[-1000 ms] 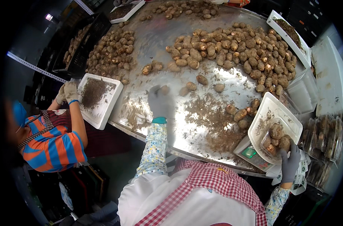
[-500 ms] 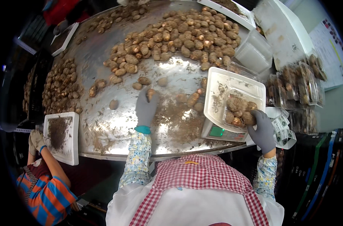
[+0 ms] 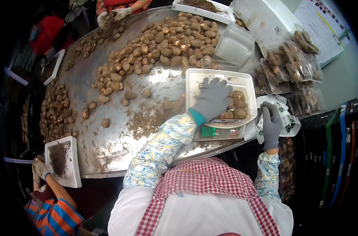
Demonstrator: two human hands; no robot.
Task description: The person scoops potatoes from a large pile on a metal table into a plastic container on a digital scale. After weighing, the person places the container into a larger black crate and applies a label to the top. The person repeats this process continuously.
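1. Left hand — grey-gloved, back upward, reaching in from the left over the white tray; its fingers are extended above the left part of a clear box, and whether they grasp anything cannot be told.
2. Brown tubers, lying in the clear box, which sits in the right part of the white tray.
3. Scale, beneath the tray, its lit green display on the near side.
4. Right hand — to the right of the scale, fingers bent beside a strip of labels; whether they pinch it cannot be told.
5. Filled clear boxes, piled at the far right, beyond the label strip.
6. Heap of tubers, on the far part of the metal table.
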